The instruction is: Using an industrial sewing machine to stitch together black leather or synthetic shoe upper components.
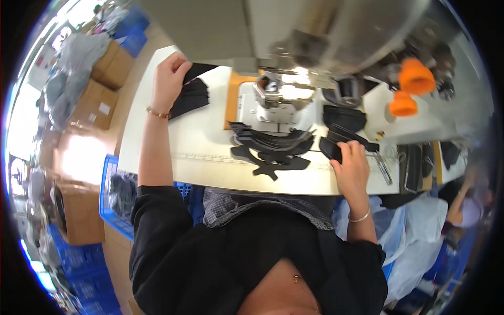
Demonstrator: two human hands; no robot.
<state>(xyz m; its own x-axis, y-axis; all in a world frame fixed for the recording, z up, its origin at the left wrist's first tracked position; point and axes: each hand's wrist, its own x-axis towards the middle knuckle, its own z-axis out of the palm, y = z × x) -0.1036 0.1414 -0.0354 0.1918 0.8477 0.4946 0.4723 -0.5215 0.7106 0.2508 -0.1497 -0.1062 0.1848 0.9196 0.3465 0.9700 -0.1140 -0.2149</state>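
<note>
My left hand [170,81] is at the far left of the white sewing table [205,173], its fingers closed on a flat black piece [202,69]. Just below that piece lies a stack of black pieces [191,97]. At the right, my right hand [352,167] rests with bent fingers on a dark curved piece [329,148]; whether it grips the piece is hidden. Between my hands, in front of the sewing machine [283,92], sits a fanned stack of curved black pieces [270,139]. Several loose black cut pieces [273,160] lie against its near side.
Scissors [384,170] lie right of my right hand. Two orange cones [417,77] stand at the far right. A blue crate [109,184] with dark goods is left of the table, and cardboard boxes [94,107] line the floor beyond. Another person's arm [458,202] shows at right.
</note>
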